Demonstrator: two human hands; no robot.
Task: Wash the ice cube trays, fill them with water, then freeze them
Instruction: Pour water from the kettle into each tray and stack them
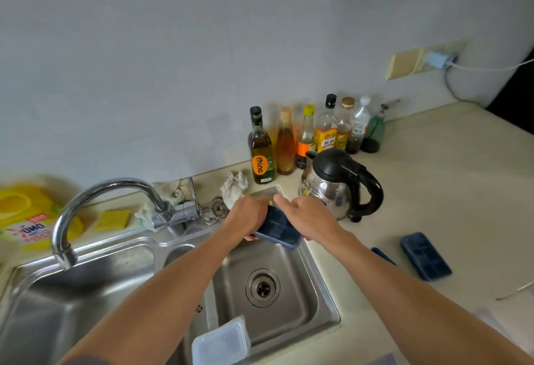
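Your left grip (249, 216) and right grip (307, 215) both clasp the dark blue plastic ice cube tray (278, 228) above the steel sink (326, 292); any slackening would likely drop it in.

your left hand (248, 216) and right hand (310, 218) hold a dark blue ice cube tray (277, 229) tilted over the sink basin (291, 309), second tray (425, 256) lying on the counter (433, 191).
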